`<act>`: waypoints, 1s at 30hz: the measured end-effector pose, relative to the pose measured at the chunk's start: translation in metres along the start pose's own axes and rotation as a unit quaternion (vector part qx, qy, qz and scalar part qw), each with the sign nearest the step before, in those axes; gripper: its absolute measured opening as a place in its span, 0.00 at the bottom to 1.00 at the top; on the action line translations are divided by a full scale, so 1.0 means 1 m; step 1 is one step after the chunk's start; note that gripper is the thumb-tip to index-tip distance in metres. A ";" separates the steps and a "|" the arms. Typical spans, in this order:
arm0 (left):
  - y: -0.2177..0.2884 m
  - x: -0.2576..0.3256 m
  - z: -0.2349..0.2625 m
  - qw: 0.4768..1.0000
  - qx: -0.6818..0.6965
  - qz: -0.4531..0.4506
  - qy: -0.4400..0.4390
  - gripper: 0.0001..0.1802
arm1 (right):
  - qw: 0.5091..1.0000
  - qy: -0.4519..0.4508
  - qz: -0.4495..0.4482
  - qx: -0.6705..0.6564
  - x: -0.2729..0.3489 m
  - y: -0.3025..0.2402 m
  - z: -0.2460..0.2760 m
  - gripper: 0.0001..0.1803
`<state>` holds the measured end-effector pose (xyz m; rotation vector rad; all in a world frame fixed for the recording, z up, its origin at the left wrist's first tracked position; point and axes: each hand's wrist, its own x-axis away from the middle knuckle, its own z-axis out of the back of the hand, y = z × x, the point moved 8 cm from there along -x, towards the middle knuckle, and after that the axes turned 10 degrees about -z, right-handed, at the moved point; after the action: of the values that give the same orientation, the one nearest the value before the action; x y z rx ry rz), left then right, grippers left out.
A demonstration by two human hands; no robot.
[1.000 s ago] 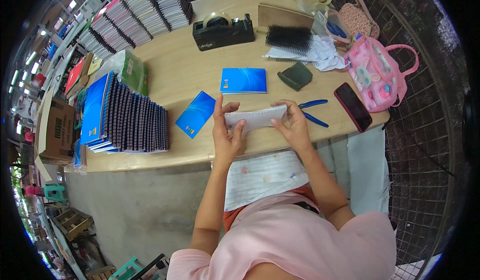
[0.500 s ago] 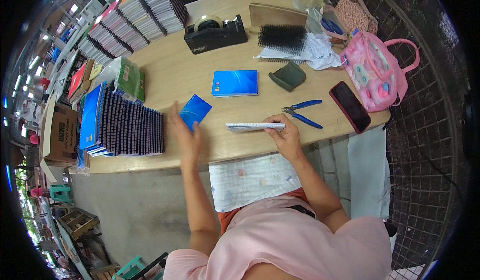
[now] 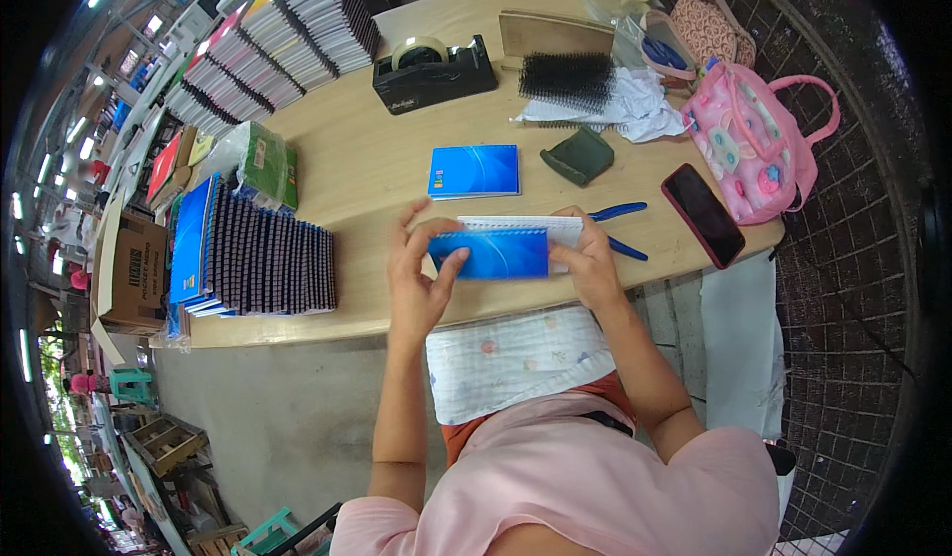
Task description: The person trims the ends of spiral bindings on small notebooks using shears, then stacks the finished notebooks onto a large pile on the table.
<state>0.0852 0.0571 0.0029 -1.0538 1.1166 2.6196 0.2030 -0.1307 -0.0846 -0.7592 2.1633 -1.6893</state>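
My left hand (image 3: 424, 276) pinches a loose blue notebook cover (image 3: 501, 255), thumb on its front face. Behind the cover is a small block of white pages (image 3: 521, 223) with punched holes along its top edge; my right hand (image 3: 593, 266) grips it at the right end. The cover lies over most of the block, its edge a little below the row of holes. Just beyond them a blue notebook (image 3: 474, 171) lies flat on the table (image 3: 367, 179). Blue-handled cutters (image 3: 625, 209) are partly hidden behind my right hand.
At left stands a stack of spiral-bound blue notebooks (image 3: 268, 258). Farther back are a black tape dispenser (image 3: 434, 78), black binding coils (image 3: 565, 82) and a dark green piece (image 3: 578, 156). A phone (image 3: 702, 216) and a pink bag (image 3: 751, 144) lie at right.
My left hand has brought the blue cover rightward onto the page block. My right hand has tilted the block, so its white face and holes now show.
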 end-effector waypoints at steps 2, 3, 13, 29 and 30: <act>-0.025 0.020 -0.026 0.939 0.262 0.202 0.096 0.35 | 0.999 -0.032 -0.019 -0.028 0.005 -0.004 -0.010 0.12; -0.018 0.018 -0.027 0.959 0.215 0.161 0.091 0.41 | 0.995 -0.039 -0.077 0.046 0.012 -0.013 -0.013 0.20; -0.020 0.052 -0.053 0.982 0.125 0.074 0.117 0.36 | 0.989 0.068 0.115 0.061 0.019 0.010 -0.017 0.20; -0.003 0.049 -0.064 0.993 0.033 0.065 0.093 0.15 | 0.986 0.101 0.127 0.035 0.028 0.010 -0.017 0.14; -0.005 0.051 -0.066 0.992 0.035 0.083 0.088 0.15 | 0.987 0.105 0.121 0.025 0.027 0.012 -0.017 0.14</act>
<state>0.0857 0.0082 -0.0645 -1.2493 1.3801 2.6289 0.1690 -0.1306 -0.0893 -0.2986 2.2320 -1.7537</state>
